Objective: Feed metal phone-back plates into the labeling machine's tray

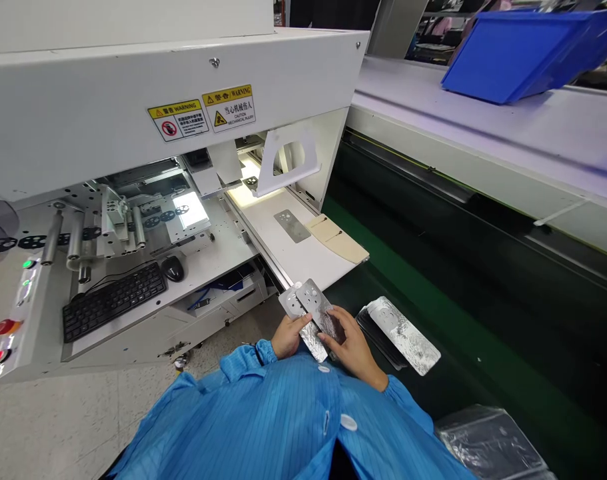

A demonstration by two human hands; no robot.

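Left hand [287,337]: thumb laid over the face of the first plate [293,305], fingers beneath, a light pinch. Right hand [350,343]: thumb and fingers grasping the second plate [316,300] by its long sides. Both plates sit in front of the wearer's torso, side by side, tilted, far ends toward the machine.

Plates: thin, flat, oblong, rounded corners; silvery, crinkled film-like sheen on the near part, duller far end with round marks. Probably light, fairly stiff yet bendable, slick-faced, easily scuffed; best held by the long edges, clear of the round marks.

Sleeves: blue fabric, fine stripe, gathered cuffs.

To the right: a similar silvery plate [406,335] lying over a dark stack [380,337], on a dark green belt [468,333], smooth. Nearer, a crumpled clear plastic bag [493,443].

Ahead: white machine bed [260,223], flat, bearing one grey plate [292,225] and a cream panel [338,239], curved at one edge.

Left: black keyboard [114,300], ridged; rounded mouse [173,269].

Far right: blue bin [523,57], smooth, slant-sided.
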